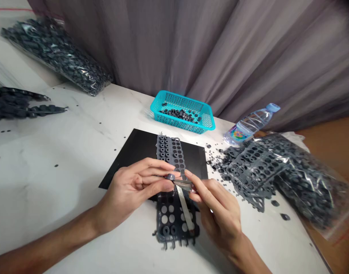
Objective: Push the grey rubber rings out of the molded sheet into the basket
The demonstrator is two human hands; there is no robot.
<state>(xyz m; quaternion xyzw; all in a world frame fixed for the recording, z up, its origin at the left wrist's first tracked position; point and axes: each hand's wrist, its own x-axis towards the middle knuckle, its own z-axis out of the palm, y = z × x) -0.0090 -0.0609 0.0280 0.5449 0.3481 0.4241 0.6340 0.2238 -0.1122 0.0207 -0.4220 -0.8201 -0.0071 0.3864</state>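
Between its thumb and fingertips, my left hand (134, 182) pinches a small black rubber piece (170, 177). A slim pointed metal tool (182, 184) is gripped in my right hand (217, 201), its tip at the rubber piece. From near that tip a pale flat strip (184, 209) slants down toward me; whether it belongs to the tool I cannot tell. Beneath both hands lies a black perforated rubber sheet (178, 154), with round pieces along its far left side and open holes on its right. Its near end (163, 236) holds a couple of ring-shaped pieces. My hands cover the sheet's middle.
Under the sheet is a black mat (126, 152). Behind it stands a turquoise basket (210, 120) holding small black pieces. At right are a water bottle (256, 121), perforated sheet scraps (248, 163) and a filled plastic bag (308, 182). Another full bag (57, 55) lies far left.
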